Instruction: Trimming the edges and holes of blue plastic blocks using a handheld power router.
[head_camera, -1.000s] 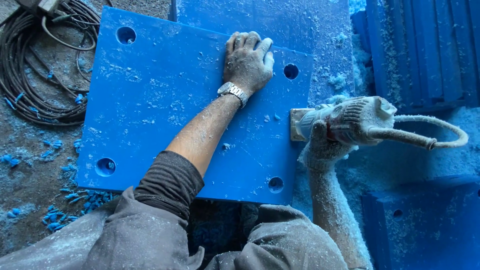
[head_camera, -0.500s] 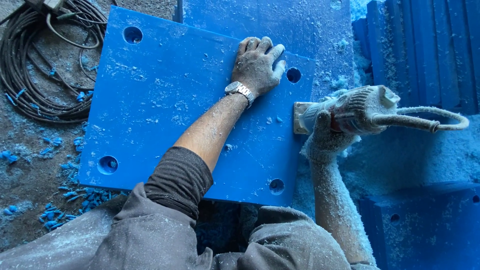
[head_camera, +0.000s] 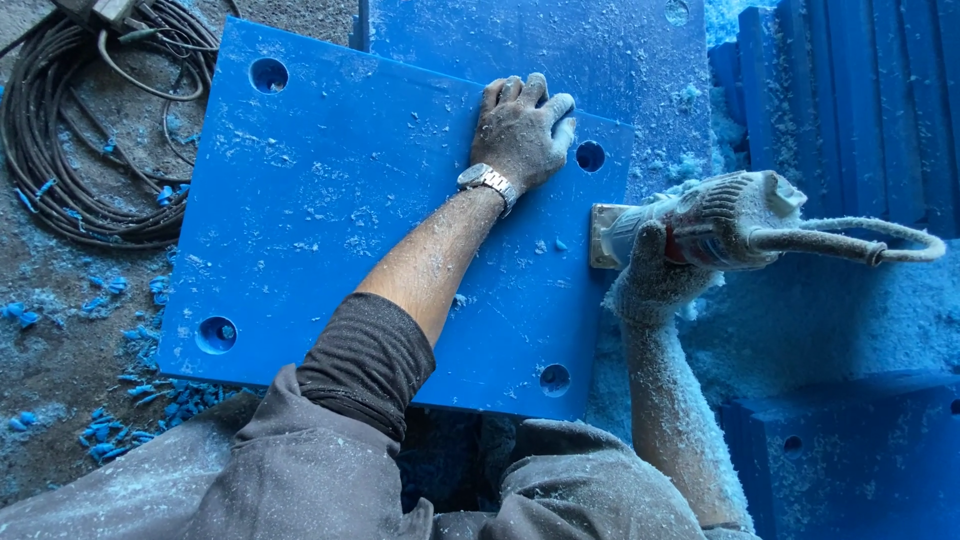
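I see the blue plastic slab (head_camera: 330, 220) lying flat across the middle of my view, a thick rectangular plate with a round hole near each corner and pale dust scattered over its top; my right hand (head_camera: 650, 275) holds a dust-caked power trimmer (head_camera: 720, 220) against the slab's edge at about three o'clock, its fingers wrapped tight round the tool's body; the tool's square base plate sits touching that edge, just below the hole at two o'clock; a dusty cord (head_camera: 870, 240) runs off the trimmer's tail toward the three o'clock border.

My left hand (head_camera: 520, 130) lies palm down on the slab near its far edge, at about one o'clock, fingers spread moderately and flat, gripping nothing; a metal wristwatch (head_camera: 487, 182) sits on that wrist; the forearm crosses the slab from a dark rolled sleeve (head_camera: 365, 365) at six o'clock.

Another blue slab (head_camera: 560, 45) lies beyond, at twelve o'clock, partly under the first; stacked blue slabs (head_camera: 850, 90) stand on edge at two o'clock; a coil of dark cable (head_camera: 80, 140) rests on the dirty floor (head_camera: 50, 360) at ten o'clock; blue shavings (head_camera: 110, 430) litter the floor at eight o'clock.
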